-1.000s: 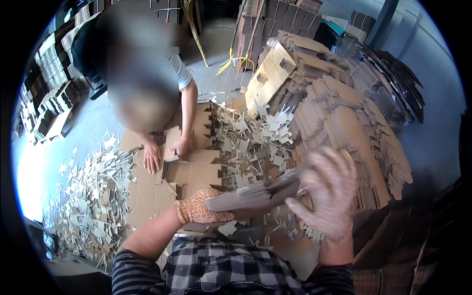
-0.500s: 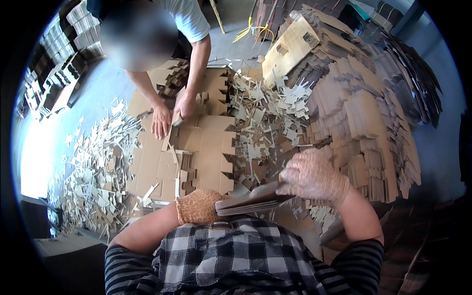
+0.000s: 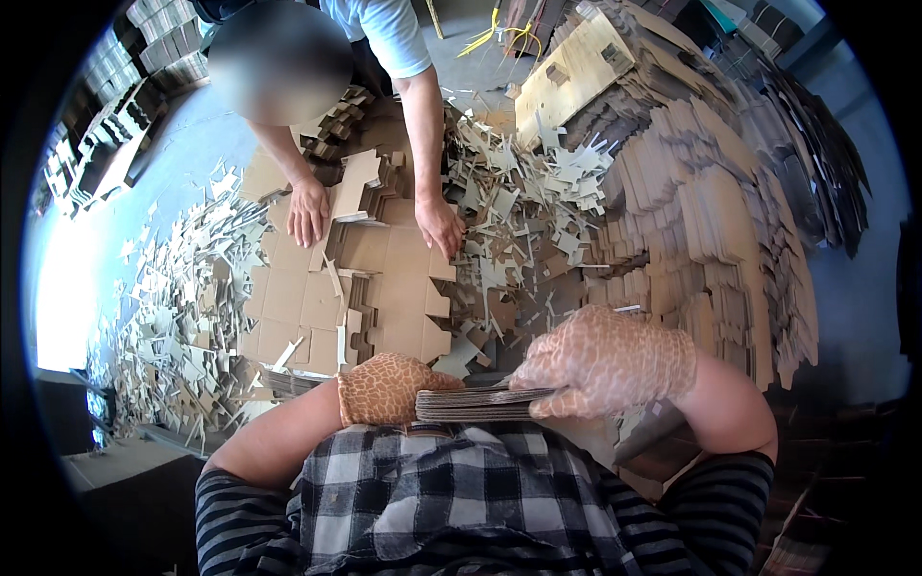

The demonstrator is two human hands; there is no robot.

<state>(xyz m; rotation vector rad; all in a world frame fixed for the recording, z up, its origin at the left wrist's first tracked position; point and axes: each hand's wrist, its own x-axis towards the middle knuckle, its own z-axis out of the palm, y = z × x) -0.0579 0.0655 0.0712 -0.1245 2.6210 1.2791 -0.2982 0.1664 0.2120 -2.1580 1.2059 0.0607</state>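
gloved left hand (image 3: 389, 389) and gloved right hand (image 3: 610, 363) hold thin stack of corrugated cardboard (image 3: 475, 406) at opposite ends, near plaid garment (image 3: 432, 494); fingers of both closed on it. risk: uneven squeeze could fan layers apart, dropping pieces among cardboard scraps (image 3: 504, 202) beyond.

Wooden board (image 3: 583, 81) (tilted), bluish floor (image 3: 197, 130).

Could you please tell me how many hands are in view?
4: the gloved left hand and gloved right hand hold a cardboard stack; ahead, a co-worker's bare right hand and bare left hand are at cardboard sheets.
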